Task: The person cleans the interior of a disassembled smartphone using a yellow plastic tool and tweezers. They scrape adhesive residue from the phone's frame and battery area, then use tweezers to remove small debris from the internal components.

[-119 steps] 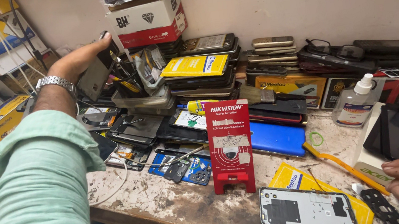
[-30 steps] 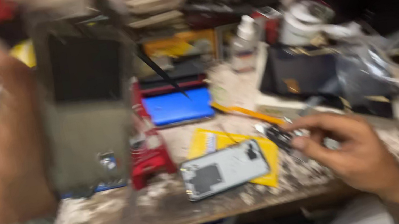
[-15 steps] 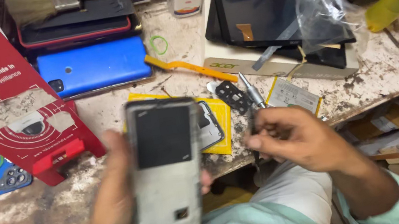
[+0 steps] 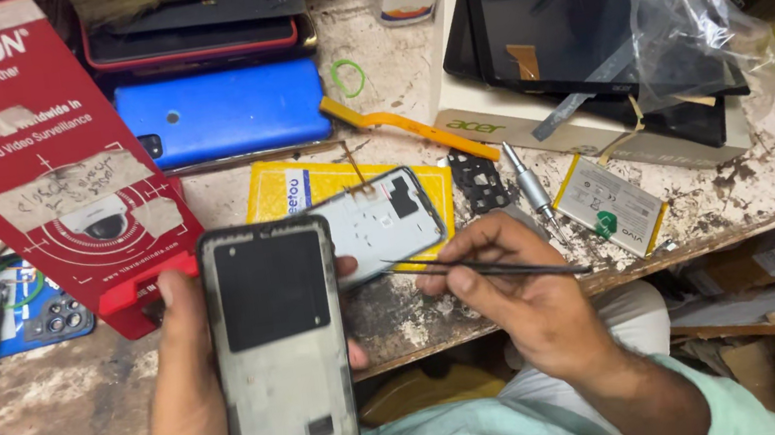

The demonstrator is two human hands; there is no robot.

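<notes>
L hand wraps round an opened phone frame, holding it upright by its long edges, inner side up w/ black pad near top. R hand, just right of the frame, is closed on thin black tweezers, tips aimed at the frame. Behind frame on the workbench: grey back cover on a yellow packet; red card stand up-left of frame

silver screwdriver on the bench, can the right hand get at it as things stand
Probably yes: the silver screwdriver lies uncovered just beyond the right hand, nothing between them. But that hand already pinches black tweezers, so it isn't free.
</notes>
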